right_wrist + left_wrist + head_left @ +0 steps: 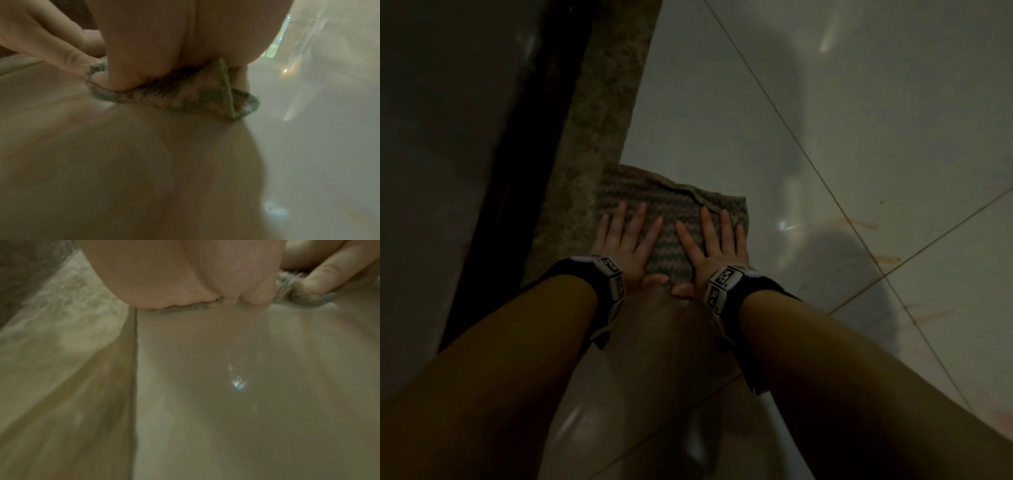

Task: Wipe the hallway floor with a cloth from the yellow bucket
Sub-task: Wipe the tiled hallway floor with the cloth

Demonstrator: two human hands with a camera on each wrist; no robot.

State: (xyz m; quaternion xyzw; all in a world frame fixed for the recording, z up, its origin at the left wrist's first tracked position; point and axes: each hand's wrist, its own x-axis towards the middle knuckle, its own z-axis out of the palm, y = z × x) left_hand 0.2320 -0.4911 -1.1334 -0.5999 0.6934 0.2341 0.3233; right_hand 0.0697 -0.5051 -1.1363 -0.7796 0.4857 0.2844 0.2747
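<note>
A folded cloth point(664, 219) with a green and pink zigzag pattern lies flat on the pale glossy floor tiles point(825, 120), its left part over the darker speckled stone strip point(606, 102). My left hand point(628, 236) presses flat on the cloth's left half with fingers straight and spread. My right hand point(714, 243) presses flat on its right half the same way. In the right wrist view the cloth point(197, 99) bunches under the heel of my palm, one corner folded up. The left wrist view shows the cloth's edge point(185, 307) under my palm. No bucket is in view.
A dark wooden door frame point(517, 171) runs along the left, beside the stone strip. Reddish smears point(859, 226) mark the tiles to the right of the cloth. My knee point(664, 329) sits between my forearms. Open tiled floor stretches ahead and right.
</note>
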